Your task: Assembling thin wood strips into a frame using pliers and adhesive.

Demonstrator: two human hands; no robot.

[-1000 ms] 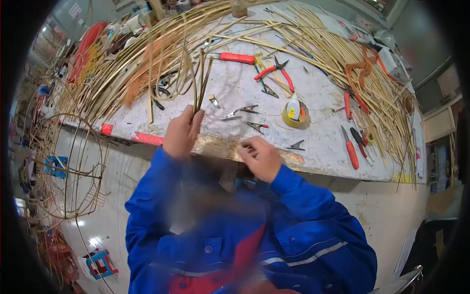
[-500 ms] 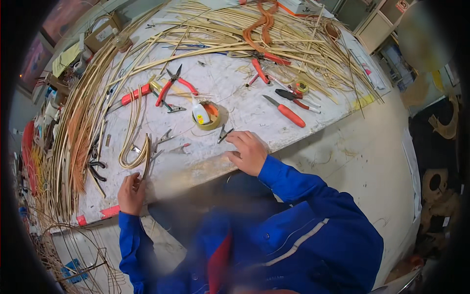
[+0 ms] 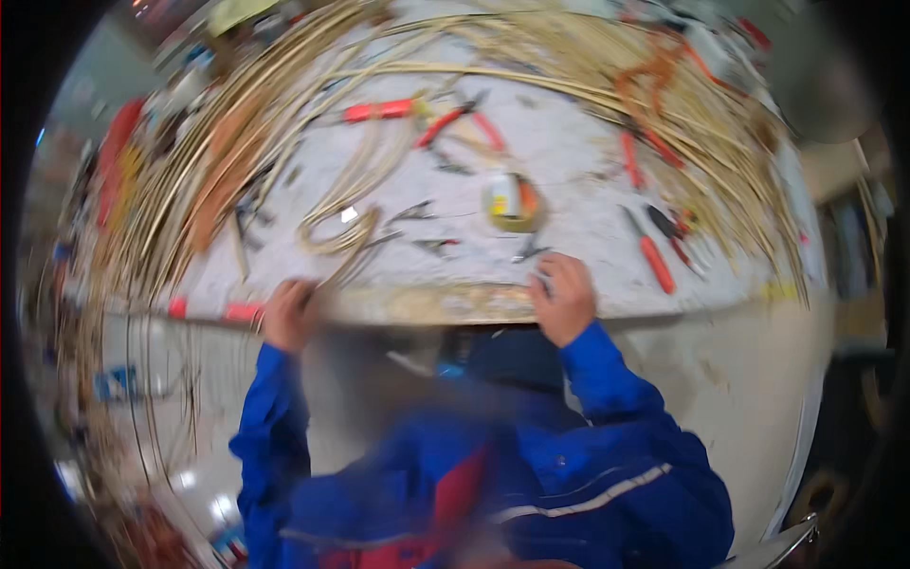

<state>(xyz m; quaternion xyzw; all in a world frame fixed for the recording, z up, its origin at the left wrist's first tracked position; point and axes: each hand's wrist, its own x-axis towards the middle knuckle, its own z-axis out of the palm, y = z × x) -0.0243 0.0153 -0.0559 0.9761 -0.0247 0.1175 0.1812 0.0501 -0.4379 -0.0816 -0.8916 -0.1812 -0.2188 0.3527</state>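
Observation:
Motion blurs the picture somewhat. At the table's front edge on the left, my left hand is closed, with its fingertips pinching the near end of a bundle of thin cane strips bent into a loop. My right hand rests at the same edge, further right, its fingers curled in at a small metal spring clip; the grip is partly smeared. Between the hands lie more metal clips. Beyond the right hand stands a tape roll with a small white glue bottle in it.
Red-handled pliers and a red-handled tool lie behind the loop. To the right are a red-handled knife and dark-jawed pliers. Long cane strips cover the left and far sides, with an orange fibre bundle.
The whole view has swung, so the table edge now runs level and its contents appear further right. Both hands keep their places at the cane loop and the clip.

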